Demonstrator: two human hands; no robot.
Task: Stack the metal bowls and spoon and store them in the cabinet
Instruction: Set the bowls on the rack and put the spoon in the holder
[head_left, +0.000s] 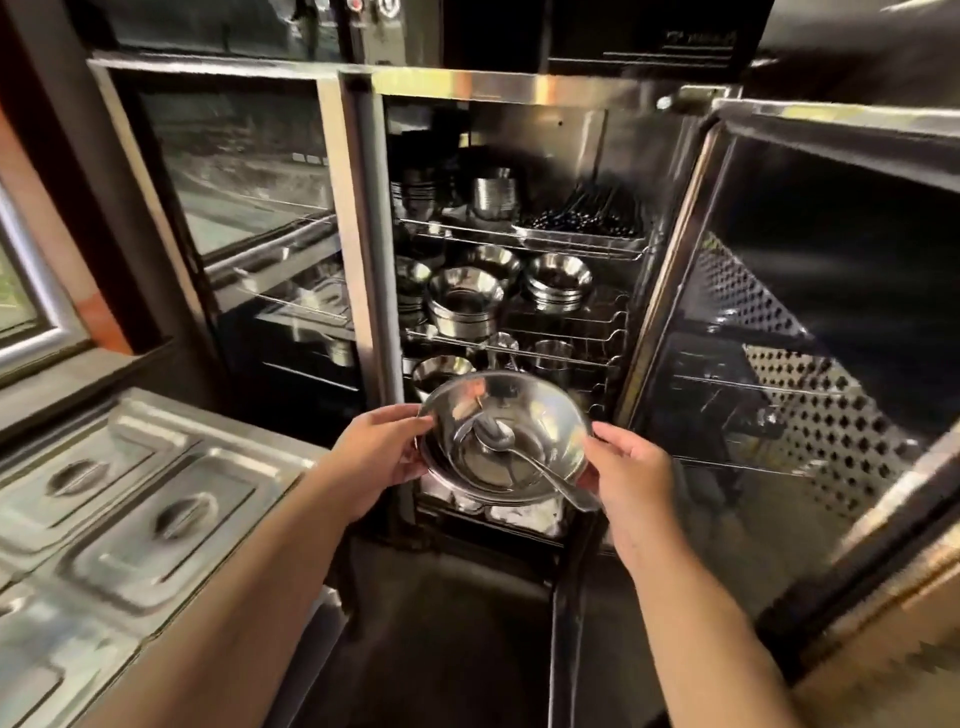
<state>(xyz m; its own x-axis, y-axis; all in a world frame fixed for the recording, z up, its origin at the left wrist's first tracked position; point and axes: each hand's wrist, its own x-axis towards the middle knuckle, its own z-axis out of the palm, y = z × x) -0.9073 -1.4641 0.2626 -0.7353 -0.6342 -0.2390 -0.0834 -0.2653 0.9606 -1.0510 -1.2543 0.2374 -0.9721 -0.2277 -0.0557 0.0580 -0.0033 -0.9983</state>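
Note:
I hold a stack of shiny metal bowls (550, 415) in front of the open steel cabinet (498, 85), level with its lower shelf. My left hand (379, 447) grips the stack's left rim and my right hand (631, 462) grips its right rim. A metal spoon (524, 454) lies inside the top bowl, its handle sticking out over the near right rim. The cabinet's wire shelves (566, 325) carry more stacks of metal bowls (462, 306) and cups.
The cabinet's right door (810, 322) stands swung open, with a perforated panel behind its glass. The left door (234, 171) is closed. A steel counter with lidded food pans (156, 519) runs along my left. Dark floor lies below the cabinet.

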